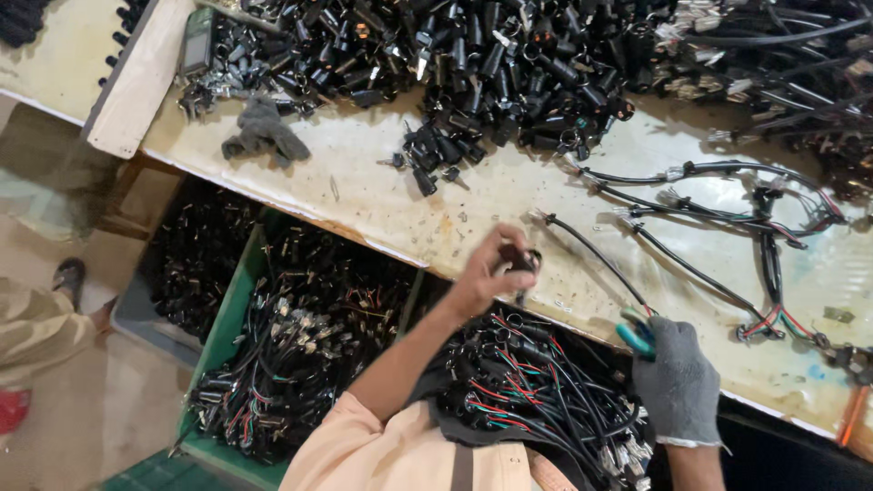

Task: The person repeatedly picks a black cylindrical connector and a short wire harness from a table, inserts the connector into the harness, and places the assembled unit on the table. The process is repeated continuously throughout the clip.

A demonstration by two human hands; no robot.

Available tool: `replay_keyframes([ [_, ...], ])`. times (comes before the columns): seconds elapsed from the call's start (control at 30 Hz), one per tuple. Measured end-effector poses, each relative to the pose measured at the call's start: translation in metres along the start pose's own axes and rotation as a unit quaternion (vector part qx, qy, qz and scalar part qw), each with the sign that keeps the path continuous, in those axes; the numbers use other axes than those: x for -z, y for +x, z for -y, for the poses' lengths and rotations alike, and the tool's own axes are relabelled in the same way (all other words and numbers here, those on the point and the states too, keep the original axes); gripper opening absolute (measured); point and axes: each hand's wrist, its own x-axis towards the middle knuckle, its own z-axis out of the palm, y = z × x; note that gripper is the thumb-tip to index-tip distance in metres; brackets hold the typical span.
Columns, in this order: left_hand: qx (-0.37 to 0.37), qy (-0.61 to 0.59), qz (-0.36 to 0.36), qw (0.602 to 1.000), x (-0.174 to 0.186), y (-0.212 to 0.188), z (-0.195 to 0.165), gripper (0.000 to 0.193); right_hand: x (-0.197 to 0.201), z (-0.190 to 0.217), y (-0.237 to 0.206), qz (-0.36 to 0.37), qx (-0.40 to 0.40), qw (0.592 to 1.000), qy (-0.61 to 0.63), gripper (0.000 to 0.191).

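Hands work on a cable over a cluttered table.
Bare left hand (486, 273) pinches a black connector (522, 263) above the table (382, 195) edge; gloved right hand (677, 382) grips teal cutters (637, 335); trimming looks underway.

Head camera, looking steeply down over the workbench edge

A single view, worn on the person's head, faces down and forward, close over both hands; the bare left hand (491, 273) pinches a small black connector (523, 262) at frame centre. Beyond that grip the bench (382, 195) runs slantwise across the frame; below it lie bins of wires (300, 345); the gloved right hand (677, 382) sits lower right.
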Motion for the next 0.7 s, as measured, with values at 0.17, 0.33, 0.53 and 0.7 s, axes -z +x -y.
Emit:
replay_keyframes([
  [0.17,0.135,-0.048,0.044,0.989,-0.027,-0.023,0.019,0.033,-0.002,-0.015,0.025,-0.043,0.082,0.995,0.031,0.036],
  [0.33,0.081,0.139,0.109,0.981,-0.037,-0.027,0.016,0.033,0.010,0.001,0.028,-0.059,-0.097,0.895,0.432,0.011],
  [0.53,0.077,0.151,0.131,0.977,-0.053,-0.026,0.016,0.030,0.023,0.044,0.024,-0.029,0.314,0.932,0.178,0.027],
  [0.7,0.008,0.337,0.077,0.938,-0.057,-0.031,0.012,0.028,0.012,0.062,0.021,-0.077,0.048,0.910,0.405,0.016],
])
